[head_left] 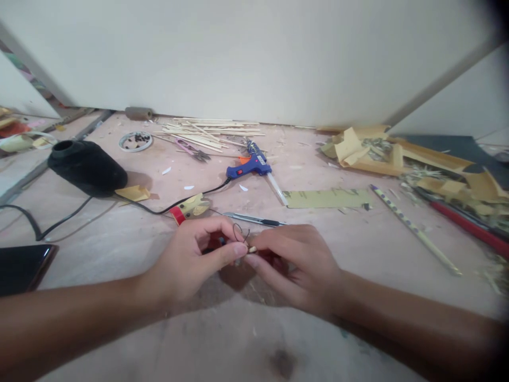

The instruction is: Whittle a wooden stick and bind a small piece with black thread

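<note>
My left hand (199, 249) and my right hand (296, 260) meet in the middle, thumbs and forefingers pinched together. Between the fingertips is a small pale wooden piece (252, 249), with a loop of dark thread (237, 229) rising from it. Most of what the fingers grip is hidden behind them. Just beyond my hands lies a craft knife (254, 218). A cut-out piece of tan card with a red band (191, 208) rests close to my left knuckles.
A blue glue gun (250, 164) lies ahead, its cord running left past a black thread cone (85, 168). Behind are thin sticks (207, 132), pink snips (193, 150) and a round lid (135, 141). A phone (26, 268) sits left; a pencil (415, 229) and cardboard tray (369, 162) right.
</note>
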`<state>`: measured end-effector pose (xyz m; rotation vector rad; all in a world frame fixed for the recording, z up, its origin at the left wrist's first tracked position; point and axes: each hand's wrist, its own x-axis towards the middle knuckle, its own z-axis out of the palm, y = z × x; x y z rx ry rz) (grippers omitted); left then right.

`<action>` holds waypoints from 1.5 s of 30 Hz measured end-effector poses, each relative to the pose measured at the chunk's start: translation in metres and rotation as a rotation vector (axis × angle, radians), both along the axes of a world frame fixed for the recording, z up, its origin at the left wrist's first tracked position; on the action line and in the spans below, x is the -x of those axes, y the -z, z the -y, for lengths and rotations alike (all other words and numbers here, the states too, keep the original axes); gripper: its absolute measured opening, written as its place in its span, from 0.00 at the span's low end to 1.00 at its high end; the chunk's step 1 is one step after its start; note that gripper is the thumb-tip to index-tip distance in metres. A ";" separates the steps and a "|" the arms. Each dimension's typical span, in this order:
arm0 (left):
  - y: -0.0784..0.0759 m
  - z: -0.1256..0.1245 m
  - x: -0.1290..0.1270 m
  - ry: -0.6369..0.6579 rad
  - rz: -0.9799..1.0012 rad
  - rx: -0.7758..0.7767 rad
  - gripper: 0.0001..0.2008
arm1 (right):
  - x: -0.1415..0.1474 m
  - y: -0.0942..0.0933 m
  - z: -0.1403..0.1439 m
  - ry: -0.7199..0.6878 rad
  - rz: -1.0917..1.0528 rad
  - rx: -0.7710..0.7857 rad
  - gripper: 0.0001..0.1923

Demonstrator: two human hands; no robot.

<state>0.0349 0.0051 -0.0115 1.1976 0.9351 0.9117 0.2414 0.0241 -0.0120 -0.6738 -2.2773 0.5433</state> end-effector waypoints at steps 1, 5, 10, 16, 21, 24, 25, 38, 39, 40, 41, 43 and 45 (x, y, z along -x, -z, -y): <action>0.000 0.000 0.000 -0.001 -0.006 -0.002 0.06 | 0.000 0.001 0.000 0.002 -0.001 -0.004 0.06; 0.000 0.000 0.000 -0.010 -0.019 0.021 0.07 | -0.001 0.002 0.000 0.032 0.000 -0.015 0.04; -0.001 0.001 -0.001 -0.019 -0.019 0.033 0.07 | -0.001 0.001 0.003 0.062 -0.010 -0.012 0.01; -0.002 0.002 -0.002 -0.039 -0.080 0.046 0.07 | -0.001 0.003 0.005 0.076 -0.002 -0.027 0.00; -0.002 0.003 -0.001 -0.043 -0.114 0.031 0.07 | -0.001 0.004 0.004 0.052 0.012 0.031 0.01; -0.001 0.003 0.000 -0.035 -0.135 0.022 0.07 | -0.001 0.003 0.004 0.054 0.022 0.040 0.03; 0.000 0.003 0.000 -0.033 -0.141 0.016 0.07 | -0.001 0.003 0.004 0.059 0.022 0.032 0.04; -0.004 0.003 0.001 0.029 -0.040 0.038 0.08 | 0.003 -0.001 0.003 -0.016 -0.127 0.232 0.04; -0.004 0.003 0.002 0.041 -0.030 0.046 0.08 | 0.003 -0.001 0.003 -0.019 -0.133 0.242 0.04; -0.004 0.002 0.002 0.056 -0.019 0.056 0.08 | 0.003 0.000 0.003 -0.024 -0.139 0.250 0.05; -0.004 0.002 0.003 0.073 -0.009 0.065 0.08 | 0.002 0.000 0.003 -0.029 -0.142 0.256 0.05; -0.004 0.001 0.004 0.101 -0.010 0.067 0.07 | 0.002 -0.001 0.003 -0.038 -0.147 0.263 0.05; -0.004 0.001 0.004 0.115 -0.039 0.043 0.07 | 0.003 -0.001 0.002 -0.040 -0.146 0.264 0.05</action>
